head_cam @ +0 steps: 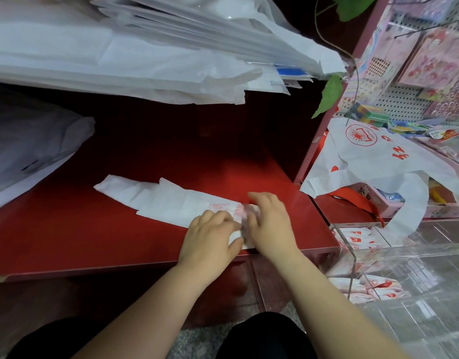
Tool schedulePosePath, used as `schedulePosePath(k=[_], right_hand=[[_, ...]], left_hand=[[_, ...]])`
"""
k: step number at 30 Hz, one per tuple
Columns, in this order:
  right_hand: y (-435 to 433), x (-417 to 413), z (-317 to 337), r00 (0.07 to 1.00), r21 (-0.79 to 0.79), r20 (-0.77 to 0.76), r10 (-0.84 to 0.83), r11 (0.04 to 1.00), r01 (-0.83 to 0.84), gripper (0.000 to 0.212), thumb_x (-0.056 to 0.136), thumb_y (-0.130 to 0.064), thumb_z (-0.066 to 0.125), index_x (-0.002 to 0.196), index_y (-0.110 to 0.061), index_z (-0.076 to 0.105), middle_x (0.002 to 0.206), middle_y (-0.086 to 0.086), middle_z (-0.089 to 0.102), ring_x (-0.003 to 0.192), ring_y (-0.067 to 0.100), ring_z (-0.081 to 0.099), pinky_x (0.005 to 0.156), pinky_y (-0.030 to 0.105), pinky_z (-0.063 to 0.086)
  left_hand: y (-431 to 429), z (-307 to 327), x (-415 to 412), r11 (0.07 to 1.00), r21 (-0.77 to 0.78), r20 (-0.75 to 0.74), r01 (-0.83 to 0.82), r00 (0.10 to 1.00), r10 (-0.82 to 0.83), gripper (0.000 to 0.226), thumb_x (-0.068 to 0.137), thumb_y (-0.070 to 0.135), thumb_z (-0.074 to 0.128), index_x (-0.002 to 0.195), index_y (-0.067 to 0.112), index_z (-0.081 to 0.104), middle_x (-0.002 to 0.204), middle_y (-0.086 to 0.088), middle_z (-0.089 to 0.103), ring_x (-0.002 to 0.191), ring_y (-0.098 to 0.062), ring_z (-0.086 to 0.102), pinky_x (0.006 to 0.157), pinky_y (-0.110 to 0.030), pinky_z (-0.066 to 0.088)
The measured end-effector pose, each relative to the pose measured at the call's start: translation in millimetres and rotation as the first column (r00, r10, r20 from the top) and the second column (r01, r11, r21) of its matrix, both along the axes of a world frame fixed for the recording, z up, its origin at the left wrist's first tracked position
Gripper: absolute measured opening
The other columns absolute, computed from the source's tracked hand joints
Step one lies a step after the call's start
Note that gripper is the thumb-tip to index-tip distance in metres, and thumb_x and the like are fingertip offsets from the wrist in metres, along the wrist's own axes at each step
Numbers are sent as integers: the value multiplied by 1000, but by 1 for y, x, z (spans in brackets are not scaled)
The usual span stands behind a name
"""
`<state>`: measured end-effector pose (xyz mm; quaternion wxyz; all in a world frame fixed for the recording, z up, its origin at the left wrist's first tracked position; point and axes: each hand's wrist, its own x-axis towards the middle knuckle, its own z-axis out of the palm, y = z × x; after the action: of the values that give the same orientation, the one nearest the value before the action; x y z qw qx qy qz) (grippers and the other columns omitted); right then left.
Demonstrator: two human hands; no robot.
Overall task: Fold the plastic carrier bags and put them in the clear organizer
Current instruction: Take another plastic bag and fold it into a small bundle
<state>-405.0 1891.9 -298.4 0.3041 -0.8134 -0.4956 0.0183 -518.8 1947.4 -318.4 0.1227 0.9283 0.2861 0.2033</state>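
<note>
A white plastic carrier bag [156, 200] with red print lies folded into a long strip on the red shelf [81, 229], running from the back left toward me. My left hand [210, 237] pinches its near end between thumb and curled fingers. My right hand [270, 224] lies flat over the same end, fingers spread, pressing a fold down. The clear organizer [394, 257] stands at the right; its compartments hold several folded white-and-red bags [358, 239]. The very end of the strip is hidden under my hands.
A thick stack of white bags [145, 53] overhangs the back of the shelf. A grey-white bag [29, 143] lies at the left. At the right, an open white bag with red print [373, 156] sits over pink boxes, before a pegboard of stickers [417, 60].
</note>
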Motion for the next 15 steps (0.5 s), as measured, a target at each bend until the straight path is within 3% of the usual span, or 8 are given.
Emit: schedulePosePath(k=[2, 4, 5, 7, 9, 10, 12, 15], right_hand=[[4, -7, -8, 995, -145, 57, 76, 987, -67, 48, 90, -21, 27, 133, -9, 45, 144, 11, 37, 135, 23, 30, 111, 32, 14], [5, -7, -14, 988, -286, 113, 107, 956, -71, 55, 91, -27, 13, 140, -14, 35, 152, 4, 24, 141, 17, 16, 114, 30, 6], [6, -5, -14, 983, -327, 137, 120, 942, -69, 53, 94, -27, 11, 143, -16, 30, 153, 2, 19, 142, 16, 13, 114, 29, 3], [8, -4, -14, 973, -385, 166, 158, 919, -84, 46, 100, -25, 16, 145, -19, 22, 155, -1, 13, 143, 14, 7, 114, 29, 1], [8, -4, -13, 968, -429, 171, 184, 898, -95, 55, 96, -38, 5, 147, -20, 15, 156, -3, 9, 143, 13, 4, 114, 30, -1], [7, -4, -13, 965, -442, 179, 190, 892, -94, 70, 85, -47, -7, 147, -21, 12, 156, -3, 7, 143, 12, 2, 114, 30, -2], [5, -4, -10, 962, -470, 186, 198, 878, -90, 93, 64, -50, -20, 148, -22, 9, 156, -5, 3, 143, 12, -1, 114, 31, -3], [4, -3, -8, 961, -507, 178, 211, 857, -94, 76, 76, -44, -7, 148, -22, 4, 156, -4, -2, 143, 13, -5, 114, 33, -6]], left_hand=[[1, -3, -1, 1000, -1, 106, -18, 994, 18, 19, 74, 23, 59, 85, 16, 73, 84, 3, 66, 78, -24, 60, 72, -26, 38], [4, -2, 0, 997, 43, 180, -63, 982, 55, 24, 72, 19, 48, 75, 16, 72, 75, 3, 67, 65, -21, 62, 68, -21, 37], [4, 2, 2, 994, 73, 198, -75, 978, 60, 31, 73, 18, 42, 79, 14, 73, 81, 1, 69, 68, -21, 65, 73, -23, 35], [0, 17, 9, 993, 76, 113, -95, 990, 87, 41, 86, 17, 36, 115, 11, 64, 123, -5, 61, 110, -21, 59, 97, -22, 27], [8, 16, 19, 990, 62, -60, -130, 989, 134, 48, 100, 22, 23, 147, 17, 20, 155, 0, 15, 143, -13, 10, 113, -29, -1], [11, 17, 22, 989, 2, -170, -148, 975, 146, 49, 101, 25, 18, 149, 19, 6, 157, 2, 1, 143, -11, -4, 113, -32, -8], [17, 15, 23, 978, -86, -285, -192, 945, 161, 51, 102, 30, 13, 149, 19, -2, 157, 1, -6, 142, -11, -11, 113, -34, -10], [22, 11, 10, 960, -132, -385, -249, 905, 181, 53, 101, 35, 11, 148, 18, -6, 156, 0, -11, 142, -13, -13, 113, -34, -9]])
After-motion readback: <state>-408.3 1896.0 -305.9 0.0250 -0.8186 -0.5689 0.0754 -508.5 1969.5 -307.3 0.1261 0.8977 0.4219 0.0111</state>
